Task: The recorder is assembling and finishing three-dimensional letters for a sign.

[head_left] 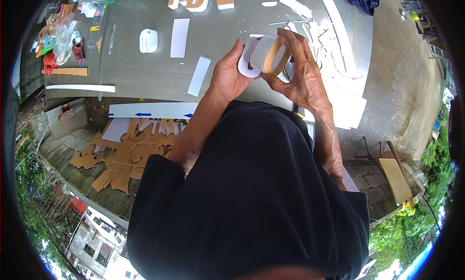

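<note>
Above the near part of the metal table [131, 76], my right hand [305, 74] grips a deep white oval ring with a brown face [271, 54], fingers over its top and thumb below. My left hand [226, 72] is closed on a flat white oval piece [246, 57], thumb pointing up and the other fingers mostly hidden. The flat piece is tilted close against the ring's left side; whether they touch I cannot tell. Left of my hands, a small white oval ring [148, 40] sits on the table, with white rectangular strips [179, 38] near it.
Brown-faced white letter shapes [196, 0] stand at the far edge. White offcuts [324, 47] and a white sheet [346, 108] lie to the right. Bags and tools [63, 42] crowd the left side. Below the table edge are brown cut-out sheets [131, 149]; a wooden board [395, 180] leans at right.
</note>
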Tool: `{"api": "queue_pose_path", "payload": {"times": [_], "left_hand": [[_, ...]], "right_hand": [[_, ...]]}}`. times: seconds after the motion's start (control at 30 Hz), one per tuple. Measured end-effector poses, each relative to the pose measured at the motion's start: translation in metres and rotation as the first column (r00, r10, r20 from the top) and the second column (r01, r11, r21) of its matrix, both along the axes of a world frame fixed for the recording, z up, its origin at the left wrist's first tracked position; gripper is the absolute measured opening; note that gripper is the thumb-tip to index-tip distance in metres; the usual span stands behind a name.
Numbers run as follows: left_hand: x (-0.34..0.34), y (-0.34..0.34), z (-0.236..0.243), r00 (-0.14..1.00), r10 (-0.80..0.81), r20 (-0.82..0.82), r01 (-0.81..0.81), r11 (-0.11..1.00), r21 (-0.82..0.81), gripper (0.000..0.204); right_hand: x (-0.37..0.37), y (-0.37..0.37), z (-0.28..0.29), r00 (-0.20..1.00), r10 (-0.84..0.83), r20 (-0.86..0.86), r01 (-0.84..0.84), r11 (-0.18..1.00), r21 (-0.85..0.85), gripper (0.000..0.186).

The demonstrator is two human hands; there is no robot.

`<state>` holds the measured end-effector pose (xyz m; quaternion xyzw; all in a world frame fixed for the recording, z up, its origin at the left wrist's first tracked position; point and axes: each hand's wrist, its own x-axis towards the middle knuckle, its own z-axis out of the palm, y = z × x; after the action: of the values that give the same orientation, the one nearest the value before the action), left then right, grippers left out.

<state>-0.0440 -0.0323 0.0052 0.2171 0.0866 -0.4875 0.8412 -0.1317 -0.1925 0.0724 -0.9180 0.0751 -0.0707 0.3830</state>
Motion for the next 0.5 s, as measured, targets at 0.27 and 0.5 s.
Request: {"api": "queue_pose_path", "payload": {"times": [0.27,0.5], "left_hand": [[0.001,0.002,0.002,1.000,-0.007,0.029,0.007,1.000,0.021,0.059],[0.004,0.006,-0.009,0.998,-0.030,0.048,0.033,0.997,-0.072,0.069]], "right_hand": [[-0.002,0.001,0.002,0.998,0.051,0.040,-0.049,0.997,-0.059,0.088],[-0.009,-0.017,-0.007,0.988,-0.112,0.102,0.068,0.929,0.363,0.079]]}}
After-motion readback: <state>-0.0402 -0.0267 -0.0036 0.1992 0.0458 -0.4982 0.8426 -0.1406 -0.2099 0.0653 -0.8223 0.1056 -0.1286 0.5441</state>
